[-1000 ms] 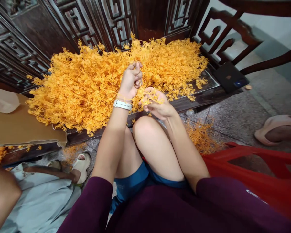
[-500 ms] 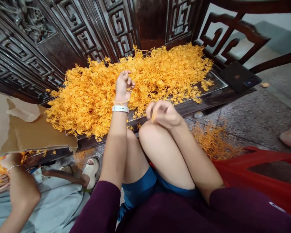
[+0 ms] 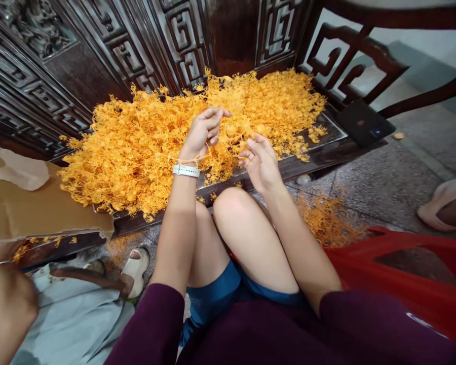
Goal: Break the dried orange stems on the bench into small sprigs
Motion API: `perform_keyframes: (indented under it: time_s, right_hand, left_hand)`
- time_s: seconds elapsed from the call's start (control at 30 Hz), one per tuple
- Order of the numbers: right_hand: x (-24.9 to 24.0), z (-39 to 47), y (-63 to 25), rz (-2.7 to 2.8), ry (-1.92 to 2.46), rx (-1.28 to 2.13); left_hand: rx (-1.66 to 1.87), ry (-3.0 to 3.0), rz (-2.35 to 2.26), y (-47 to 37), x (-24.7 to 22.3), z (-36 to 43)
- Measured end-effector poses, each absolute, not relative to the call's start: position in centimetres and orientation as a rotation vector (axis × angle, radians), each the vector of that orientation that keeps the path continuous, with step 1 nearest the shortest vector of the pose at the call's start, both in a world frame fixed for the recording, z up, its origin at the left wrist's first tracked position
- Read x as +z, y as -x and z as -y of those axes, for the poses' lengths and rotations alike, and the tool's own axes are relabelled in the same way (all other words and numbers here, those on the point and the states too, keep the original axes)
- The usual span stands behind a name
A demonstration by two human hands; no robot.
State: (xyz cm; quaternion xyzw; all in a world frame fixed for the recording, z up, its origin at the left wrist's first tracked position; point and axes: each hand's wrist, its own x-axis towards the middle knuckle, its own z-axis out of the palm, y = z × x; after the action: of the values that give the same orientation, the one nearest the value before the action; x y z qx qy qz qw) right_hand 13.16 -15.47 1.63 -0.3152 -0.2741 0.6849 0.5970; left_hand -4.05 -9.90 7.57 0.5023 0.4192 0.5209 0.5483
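Note:
A large heap of orange-yellow plastic flower-like pieces point(image 3: 137, 147) covers the dark wooden bench point(image 3: 289, 165). My left hand point(image 3: 207, 129), with a white watch band point(image 3: 186, 171) at the wrist, is over the middle of the heap. Its thumb and fingers are pinched together on an orange piece, partly lost against the heap. A thin orange strand lies by that wrist. To its right, my right hand point(image 3: 259, 159) is at the heap's front edge, its fingers bent around a small orange piece near the fingertips. The two hands are apart.
A cardboard box point(image 3: 34, 208) is at the left, near another person's arm point(image 3: 11, 299). A black phone point(image 3: 365, 121) lies at the bench's right end. Orange scraps point(image 3: 327, 218) are on the floor beside a red plastic stool point(image 3: 399, 268). A foot shows at far right.
My right hand has risen from beside my knee to the heap's edge, near my left hand. My left hand has turned slightly right. The view has shifted a little.

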Motion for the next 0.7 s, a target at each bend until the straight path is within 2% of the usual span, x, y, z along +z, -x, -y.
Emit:
perform_keyframes:
  time_s: [0.17, 0.33, 0.5, 0.7]
  right_hand:
    - [1.3, 15.5, -13.1, 0.774, 0.718, 1.544]
    - [1.5, 15.5, -13.1, 0.702, 0.719, 1.426]
    - [1.8, 15.6, -13.5, 0.634, 0.672, 1.556]
    - [1.4, 15.7, -13.9, 0.836, 0.784, 1.429]
  left_hand:
    - [1.062, -1.394, -0.983, 3.7, 6.9, 10.3]
    - [1.05, -1.636, -0.913, 4.1, 5.9, 9.9]
    - [1.119, -1.606, -0.887, 3.7, 4.8, 9.2]
    - [1.074, -1.588, -0.896, 3.3, 4.9, 9.5]
